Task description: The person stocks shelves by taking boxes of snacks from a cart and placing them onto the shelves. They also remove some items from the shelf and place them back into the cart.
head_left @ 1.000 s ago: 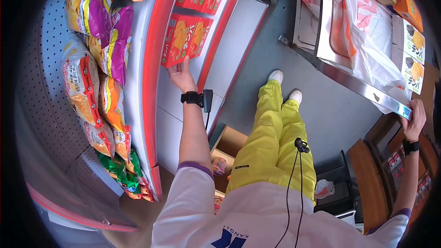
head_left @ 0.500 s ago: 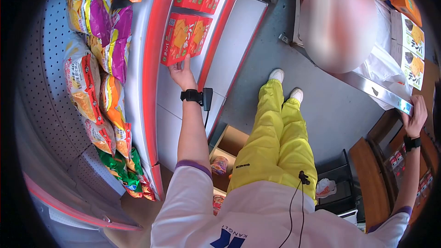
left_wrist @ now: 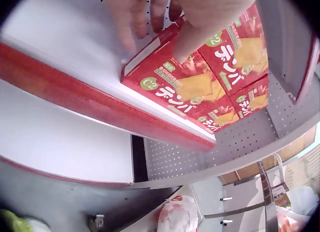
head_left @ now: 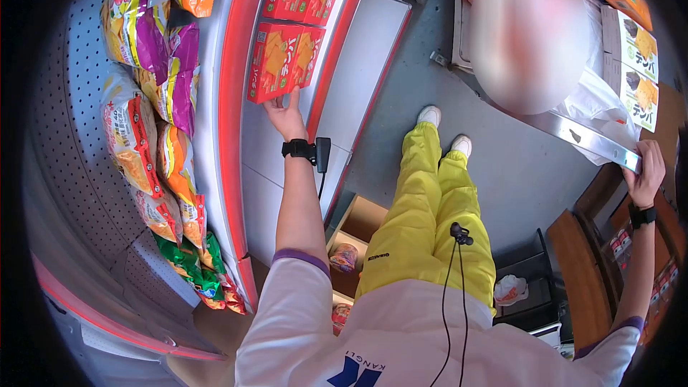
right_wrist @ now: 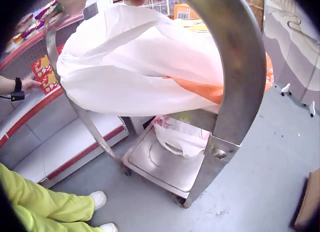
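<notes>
Red box (head_left: pixel 266 64): white lettering, golden cracker picture | left hand (head_left: pixel 287 118): grasping its end | right hand (head_left: pixel 647 173): gripping metal rail (head_left: pixel 584 137)

Store aisle with grey floor (head_left: pixel 502 172)
Red-edged white shelves (head_left: pixel 358 64); perforated grey back panel (head_left: pixel 79 100); brown wooden furniture (head_left: pixel 579 269).

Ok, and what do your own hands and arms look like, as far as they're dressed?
Both the left hand and right hand are bare. Each wrist wears a black strap; the left one carries a small black box with a thin black cable. The short white sleeves have purple trim.
</notes>
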### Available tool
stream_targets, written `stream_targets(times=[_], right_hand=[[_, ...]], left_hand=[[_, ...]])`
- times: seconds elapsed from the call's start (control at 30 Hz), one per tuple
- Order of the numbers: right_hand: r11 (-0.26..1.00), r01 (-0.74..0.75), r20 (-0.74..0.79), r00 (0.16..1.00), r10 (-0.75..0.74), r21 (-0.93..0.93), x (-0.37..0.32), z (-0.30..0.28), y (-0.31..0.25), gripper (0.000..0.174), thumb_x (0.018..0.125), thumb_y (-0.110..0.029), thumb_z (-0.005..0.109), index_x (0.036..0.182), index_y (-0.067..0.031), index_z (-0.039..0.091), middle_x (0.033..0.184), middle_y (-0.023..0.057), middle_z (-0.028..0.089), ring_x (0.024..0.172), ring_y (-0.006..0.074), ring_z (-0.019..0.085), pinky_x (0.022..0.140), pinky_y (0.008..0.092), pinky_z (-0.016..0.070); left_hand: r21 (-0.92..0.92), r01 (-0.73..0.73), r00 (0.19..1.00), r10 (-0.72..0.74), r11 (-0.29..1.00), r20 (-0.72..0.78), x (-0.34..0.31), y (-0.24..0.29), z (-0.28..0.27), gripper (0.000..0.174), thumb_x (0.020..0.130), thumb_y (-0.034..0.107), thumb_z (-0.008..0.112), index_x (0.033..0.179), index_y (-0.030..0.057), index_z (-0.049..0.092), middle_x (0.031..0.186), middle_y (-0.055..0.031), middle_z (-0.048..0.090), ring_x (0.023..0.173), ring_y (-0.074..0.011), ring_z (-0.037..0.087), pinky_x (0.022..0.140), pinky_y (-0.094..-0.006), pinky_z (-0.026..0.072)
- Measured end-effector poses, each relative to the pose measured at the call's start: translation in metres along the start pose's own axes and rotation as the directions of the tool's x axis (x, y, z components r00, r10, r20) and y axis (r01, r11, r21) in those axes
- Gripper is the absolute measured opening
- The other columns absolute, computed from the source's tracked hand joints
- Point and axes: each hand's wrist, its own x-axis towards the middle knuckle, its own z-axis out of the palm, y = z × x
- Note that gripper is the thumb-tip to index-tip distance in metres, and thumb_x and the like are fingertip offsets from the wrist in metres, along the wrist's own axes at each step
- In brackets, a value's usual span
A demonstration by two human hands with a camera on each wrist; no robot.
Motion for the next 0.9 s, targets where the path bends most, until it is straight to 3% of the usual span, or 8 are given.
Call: stream_targets(times=[0.23,0.33,0.4,0.47,0.53,0.73,0.83,0.9], right_hand=[[1.000,0.003,-0.015,1.000,-0.003,-0.001,0.005,-0.002,-0.004,0.042,0.075,-0.036,0.063,0.086,0.0018,0.049,0.074,0.0150,0.046,0.066,0.0320,0.048,0.057,0.0379,0.0384],[0.998,-0.001,-0.011,1.000,0.000,-0.056,0.008,-0.010,-0.009,0.044,0.072,-0.040,0.065,0.081,-0.0001,0.049,0.074,0.0152,0.048,0.068,0.0345,0.049,0.058,0.0416,0.0406],[0.997,-0.017,-0.008,1.000,0.017,-0.070,0.010,-0.016,-0.012,0.044,0.069,-0.041,0.066,0.077,-0.0017,0.048,0.072,0.0136,0.048,0.067,0.0344,0.049,0.058,0.0417,0.0417],[0.996,0.010,-0.085,0.996,-0.017,-0.088,0.014,-0.019,-0.015,0.046,0.071,-0.045,0.065,0.071,-0.0042,0.045,0.068,0.0118,0.048,0.065,0.0312,0.051,0.057,0.0394,0.0427],[0.994,-0.004,-0.094,0.996,-0.006,-0.112,0.014,-0.023,-0.018,0.044,0.073,-0.046,0.063,0.069,-0.0057,0.045,0.069,0.0099,0.050,0.065,0.0278,0.054,0.057,0.0374,0.0444],[0.995,-0.042,-0.115,0.993,0.031,-0.088,0.005,-0.028,-0.014,0.041,0.071,-0.044,0.065,0.071,-0.0067,0.047,0.070,0.0072,0.051,0.067,0.0246,0.055,0.059,0.0352,0.0456],[0.998,-0.056,-0.139,0.989,0.050,-0.038,0.000,-0.029,-0.014,0.038,0.070,-0.043,0.066,0.072,-0.0091,0.049,0.070,0.0048,0.052,0.068,0.0230,0.056,0.059,0.0348,0.0457],[0.998,-0.057,-0.149,0.987,0.052,-0.025,-0.002,-0.027,-0.012,0.038,0.070,-0.043,0.066,0.072,-0.0092,0.049,0.070,0.0049,0.052,0.069,0.0230,0.056,0.059,0.0351,0.0457]], left_hand=[[0.198,0.214,0.963,-0.174,0.957,-0.205,-0.057,-0.005,0.000,0.056,0.072,-0.002,0.067,0.120,0.0023,0.039,0.099,-0.0075,0.047,0.085,-0.0164,0.050,0.078,-0.0297,0.0436],[0.156,0.297,0.953,-0.283,0.942,-0.106,-0.113,0.000,0.004,0.048,0.075,-0.001,0.064,0.118,0.0039,0.040,0.097,-0.0071,0.046,0.082,-0.0150,0.049,0.074,-0.0278,0.0434],[0.088,0.405,0.914,-0.401,0.910,-0.053,-0.150,0.045,0.027,0.044,0.077,-0.001,0.061,0.116,0.0056,0.042,0.095,-0.0056,0.046,0.081,-0.0142,0.048,0.071,-0.0279,0.0443],[0.174,0.345,0.929,-0.362,0.922,0.080,-0.169,0.059,0.038,0.043,0.078,-0.003,0.059,0.116,0.0070,0.042,0.095,-0.0049,0.046,0.082,-0.0126,0.048,0.067,-0.0268,0.0456],[0.126,0.350,0.923,-0.365,0.928,0.122,-0.173,0.117,0.063,0.038,0.080,-0.002,0.058,0.115,0.0071,0.044,0.095,-0.0038,0.047,0.082,-0.0114,0.049,0.066,-0.0255,0.0466],[-0.092,0.051,0.957,-0.023,0.994,0.289,-0.136,0.239,0.128,0.019,0.086,0.000,0.053,0.105,0.0015,0.051,0.092,-0.0042,0.054,0.081,-0.0111,0.054,0.072,-0.0250,0.0482],[-0.209,0.118,0.890,-0.010,0.971,0.455,-0.129,0.303,0.166,0.018,0.088,0.003,0.052,0.106,-0.0003,0.052,0.093,-0.0061,0.056,0.084,-0.0122,0.057,0.076,-0.0254,0.0492],[-0.267,0.240,0.749,-0.004,0.933,0.662,-0.136,0.331,0.196,0.022,0.089,0.007,0.053,0.110,-0.0012,0.051,0.095,-0.0075,0.057,0.088,-0.0134,0.059,0.079,-0.0258,0.0494]])
